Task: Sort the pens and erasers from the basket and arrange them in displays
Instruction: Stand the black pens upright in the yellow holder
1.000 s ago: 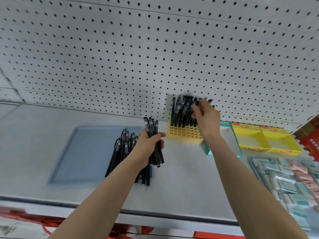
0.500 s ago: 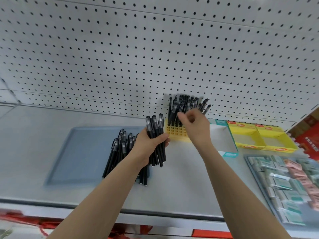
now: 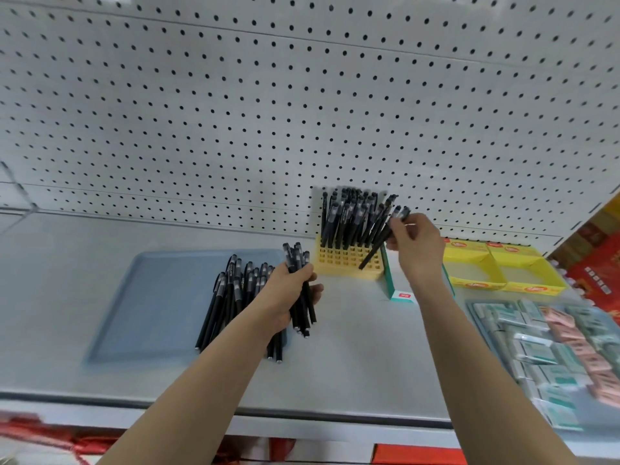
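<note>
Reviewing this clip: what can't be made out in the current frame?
Head view only.
- The teal box: mostly behind the right forearm; contents unseen.
- The erasers: blurred, cut off by the right edge; labels unreadable.
- The bundle of pens in the left hand: fingers hide the count.
- The pen pinched by the right hand: whether its tip sits in the yellow holder is unclear.

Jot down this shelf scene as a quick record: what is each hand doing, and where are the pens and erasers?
Holder: yellow, many pens standing in it
Left hand: grips a pen bundle
Right hand: pinches one pen, tilted, lower end at the holder
Tray: blue, loose pens lying on it
Erasers: in rows, far right
Boxes: yellow, nothing seen inside
</note>
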The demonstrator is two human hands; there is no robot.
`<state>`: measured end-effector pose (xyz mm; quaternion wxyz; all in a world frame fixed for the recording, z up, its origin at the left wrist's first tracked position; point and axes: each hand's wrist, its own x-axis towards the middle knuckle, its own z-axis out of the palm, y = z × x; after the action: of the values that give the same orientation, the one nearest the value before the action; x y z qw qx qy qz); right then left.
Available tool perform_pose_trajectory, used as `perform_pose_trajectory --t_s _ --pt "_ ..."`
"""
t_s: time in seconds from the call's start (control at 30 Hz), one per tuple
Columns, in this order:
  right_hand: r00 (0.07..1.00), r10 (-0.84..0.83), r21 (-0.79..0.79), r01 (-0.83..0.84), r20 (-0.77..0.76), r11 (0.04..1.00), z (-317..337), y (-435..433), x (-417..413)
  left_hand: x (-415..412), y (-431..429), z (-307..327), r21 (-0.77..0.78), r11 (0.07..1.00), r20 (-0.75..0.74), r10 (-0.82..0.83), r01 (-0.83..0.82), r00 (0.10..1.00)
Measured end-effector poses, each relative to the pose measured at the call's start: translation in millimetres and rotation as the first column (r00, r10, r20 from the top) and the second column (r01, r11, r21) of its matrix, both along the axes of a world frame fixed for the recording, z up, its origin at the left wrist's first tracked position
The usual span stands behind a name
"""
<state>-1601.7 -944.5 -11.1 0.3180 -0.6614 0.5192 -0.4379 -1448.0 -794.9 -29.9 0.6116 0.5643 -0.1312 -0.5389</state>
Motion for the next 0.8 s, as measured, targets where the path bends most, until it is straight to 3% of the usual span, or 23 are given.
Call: perform_pose_trajectory --t_s 0.17,0.33,0.53,0.73,0.8 --pt "0.998 0.035 -0.166 -0.043 -0.051 0.985 1 -10 2 2 1 4 0.0 1.0 -0.066 -0.009 0.009 0.998" --pt "0.991 0.105 -0.186 -0.119 -0.081 0.975 -5 -12 15 3 6 2 -0.053 0.998 0.003 -0.022 0.022 1.0" --pt "0.963 0.203 -0.099 -0.223 -0.176 0.97 -21 -19 28 9 8 -2 -0.107 0.994 0.084 0.003 0.006 0.996" --pt "0.946 0.101 -0.145 -0.152 -0.308 0.978 -23 -22 34 9 7 -3 -0.097 0.994 0.105 0.054 -0.044 0.993" --pt "0.968 0.058 -0.089 -0.082 -0.245 0.993 -24 -18 32 8 7 -3 -0.098 0.994 0.108 0.067 -0.056 0.992"
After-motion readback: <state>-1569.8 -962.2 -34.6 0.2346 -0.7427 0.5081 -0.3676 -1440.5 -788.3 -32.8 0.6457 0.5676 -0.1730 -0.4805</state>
